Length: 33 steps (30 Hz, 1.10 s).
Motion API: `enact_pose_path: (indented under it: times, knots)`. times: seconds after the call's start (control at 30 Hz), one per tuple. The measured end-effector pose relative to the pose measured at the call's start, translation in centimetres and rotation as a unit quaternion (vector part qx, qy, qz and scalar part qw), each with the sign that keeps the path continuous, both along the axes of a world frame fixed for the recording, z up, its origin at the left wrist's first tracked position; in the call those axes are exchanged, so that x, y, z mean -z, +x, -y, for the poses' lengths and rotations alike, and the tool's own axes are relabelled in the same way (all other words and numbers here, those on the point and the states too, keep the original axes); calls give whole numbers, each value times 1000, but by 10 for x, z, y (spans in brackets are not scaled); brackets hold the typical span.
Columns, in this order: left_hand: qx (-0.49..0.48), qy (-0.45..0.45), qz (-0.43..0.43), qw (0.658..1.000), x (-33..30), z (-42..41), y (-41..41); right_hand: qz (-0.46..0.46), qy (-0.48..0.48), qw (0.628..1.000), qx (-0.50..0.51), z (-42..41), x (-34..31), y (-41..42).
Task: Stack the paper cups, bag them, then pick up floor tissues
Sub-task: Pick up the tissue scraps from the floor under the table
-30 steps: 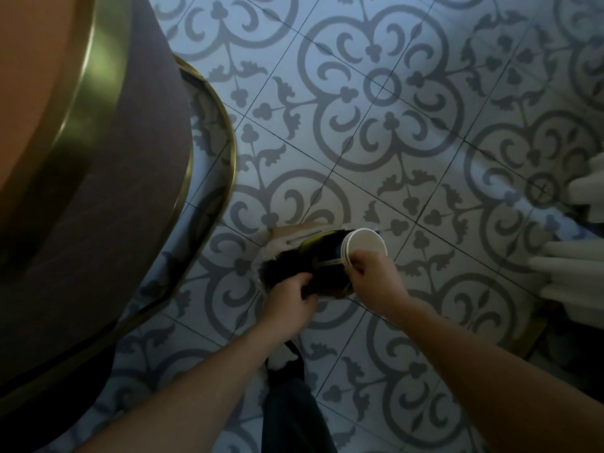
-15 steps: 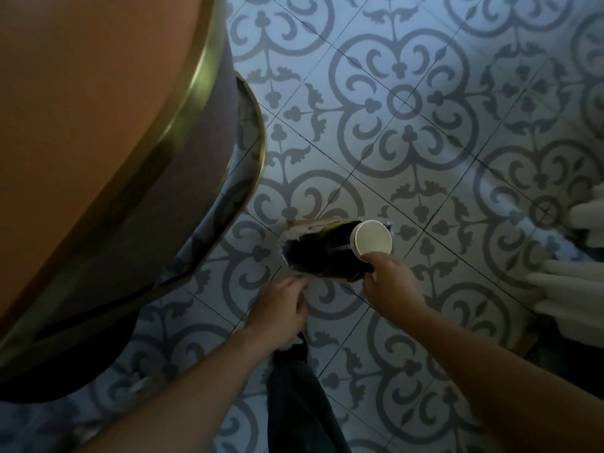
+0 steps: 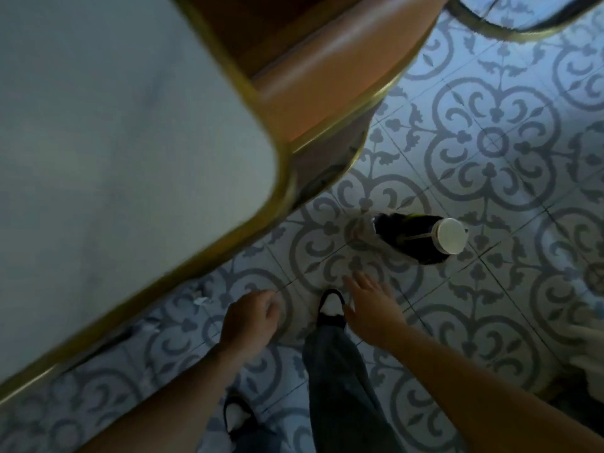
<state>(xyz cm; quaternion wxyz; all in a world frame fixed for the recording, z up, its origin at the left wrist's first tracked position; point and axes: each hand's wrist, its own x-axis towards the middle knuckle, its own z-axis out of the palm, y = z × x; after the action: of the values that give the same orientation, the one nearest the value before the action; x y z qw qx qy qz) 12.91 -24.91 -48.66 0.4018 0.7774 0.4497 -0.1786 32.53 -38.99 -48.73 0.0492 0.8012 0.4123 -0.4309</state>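
Observation:
A stack of dark paper cups (image 3: 416, 238) with a white end lies on its side in a pale bag (image 3: 361, 228) on the patterned floor, its white end sticking out to the right. Both hands have come off it. My right hand (image 3: 371, 305) hovers below the bag with its fingers spread and holds nothing. My left hand (image 3: 250, 317) hangs further left, fingers loosely curled, with nothing in it. Small crumpled tissue bits (image 3: 200, 299) lie on the floor near the table's edge, left of my left hand.
A white table with a gold rim (image 3: 281, 191) fills the upper left. An orange seat (image 3: 327, 89) stands behind it. My shoes and trouser leg (image 3: 333, 364) are between my arms. Pale shapes (image 3: 588, 348) sit at the right edge.
Both hands have let go of the bag and cups and pulled back towards me. The bagged cups now lie on the floor. The view has swung, bringing the table in.

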Motion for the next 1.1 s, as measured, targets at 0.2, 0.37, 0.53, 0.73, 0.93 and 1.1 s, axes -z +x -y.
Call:
enact_pose_path:
  times: [0.2,0.37,0.53,0.73,0.93,1.1]
  knots:
    - [-76,56,20,995,-36,13,-126,2,6,997,-78,-18,-33,-97]
    - [-146,96,13,985,-50,33,-229,8,25,995,-93,-30,-68,-181]
    - [-219,115,-4,969,-57,51,-310,28,38,994,-99,-25,-82,-243]
    - [-282,130,-25,950,-46,72,-365,52,38,993,-96,-33,-61,-293]
    - [-319,114,-44,940,-7,97,-392,59,47,982,-170,-41,-22,-332]
    - [-322,131,-35,937,37,96,-395,46,70,965,-247,-60,21,-346]
